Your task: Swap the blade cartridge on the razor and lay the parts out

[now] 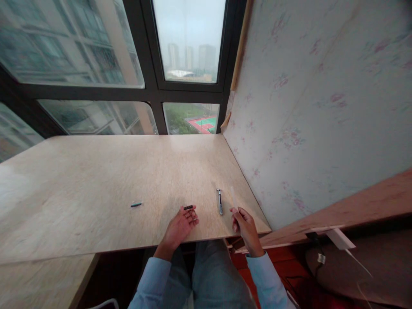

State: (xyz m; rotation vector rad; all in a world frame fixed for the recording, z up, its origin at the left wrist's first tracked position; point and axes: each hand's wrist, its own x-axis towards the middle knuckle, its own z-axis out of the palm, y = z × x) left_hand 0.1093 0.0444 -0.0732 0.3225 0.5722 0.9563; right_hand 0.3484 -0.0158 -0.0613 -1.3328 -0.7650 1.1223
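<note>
My left hand (181,225) is turned palm up near the table's front edge, pinching a small black bar (188,207), which looks like a razor cartridge, between thumb and fingertips. In my right hand (244,225) a thin, clear or whitish strip (233,198) stands up from the pinched thumb and fingers; its outline is faint. Between the hands lies a razor handle (220,202), grey and dark, its T-shaped end pointing to the window. Left of my left hand, a small dark bar with a teal edge (136,205) rests on the table.
The pale stone-patterned table (106,171) runs back to the dark window frame (154,92). A flowered wall (309,120) bounds it on the right. Below, a white power adapter (340,238) with cables sits by the wooden ledge (363,201). My legs (215,274) are under the front edge.
</note>
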